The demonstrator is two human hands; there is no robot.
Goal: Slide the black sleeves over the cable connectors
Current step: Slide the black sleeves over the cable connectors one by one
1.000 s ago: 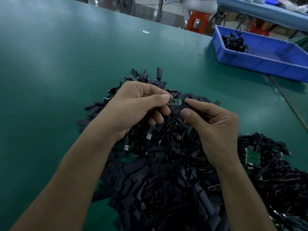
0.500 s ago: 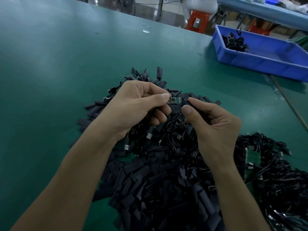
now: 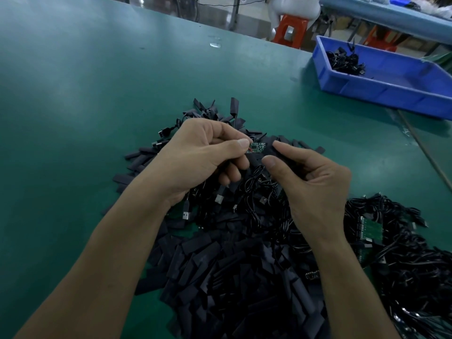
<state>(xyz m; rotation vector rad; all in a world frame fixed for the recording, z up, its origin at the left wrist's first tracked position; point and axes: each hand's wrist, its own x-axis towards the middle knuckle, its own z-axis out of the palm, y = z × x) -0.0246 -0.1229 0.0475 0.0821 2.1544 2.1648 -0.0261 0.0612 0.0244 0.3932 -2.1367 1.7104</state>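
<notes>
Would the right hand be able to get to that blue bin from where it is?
Probably, with a stretch. No obstacle stands between the right hand and the blue bin, only green table. But it pinches a black sleeve, so it would carry or drop that first.

A heap of sleeves (image 3: 232, 289) lies on the table (image 3: 97, 94), in the near middle. Loose cables (image 3: 254, 189) lie on top of it toward the back. Above these, the left hand (image 3: 195, 155) pinches a small board (image 3: 257, 147). Just right of it, the right hand (image 3: 315, 182) pinches a sleeve (image 3: 270, 152), touching the board's right end. A tangle of cables (image 3: 415, 265) lies right of the heap, with a circuit board (image 3: 370, 228) on it. A bin (image 3: 391, 91) stands at the far right, with a bundle of cables (image 3: 346, 62) in its back left corner. Behind the table stands a stool (image 3: 289, 30).
</notes>
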